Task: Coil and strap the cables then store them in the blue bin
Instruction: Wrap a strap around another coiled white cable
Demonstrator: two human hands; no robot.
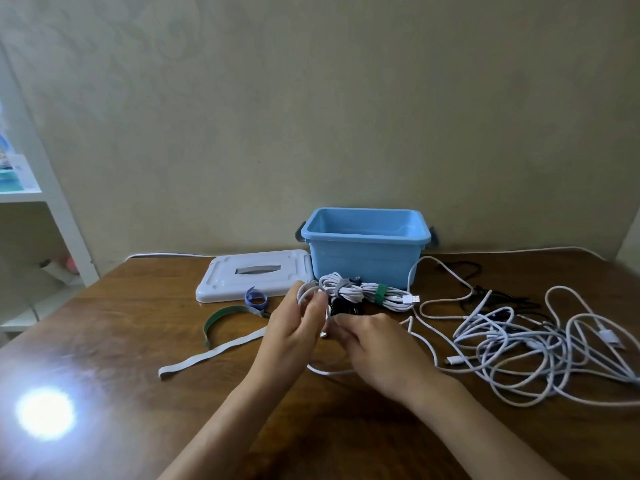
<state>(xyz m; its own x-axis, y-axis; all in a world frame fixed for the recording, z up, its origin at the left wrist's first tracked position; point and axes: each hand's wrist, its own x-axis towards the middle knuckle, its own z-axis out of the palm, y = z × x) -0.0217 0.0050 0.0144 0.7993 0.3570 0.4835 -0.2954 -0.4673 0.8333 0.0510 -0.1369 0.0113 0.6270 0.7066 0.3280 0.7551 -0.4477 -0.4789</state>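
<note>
Both hands meet above the counter (104, 306): left hand (294, 327) holds a small white cable coil (309, 295), right hand (377, 344) pinches its strand. Blue bin (367, 261) sits at twelve o'clock, tangled cables (530, 344) at three.

You get soft, even light; a harsh white glare spot (45, 414) burns the wooden table (138, 306) lower left. Hands blur slightly; edges bow.

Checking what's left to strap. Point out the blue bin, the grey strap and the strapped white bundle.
blue bin (363, 263): head view, front wall.
grey strap (211, 353): head view, middle of its length.
strapped white bundle (360, 292): head view, coils beside the green band.
</note>
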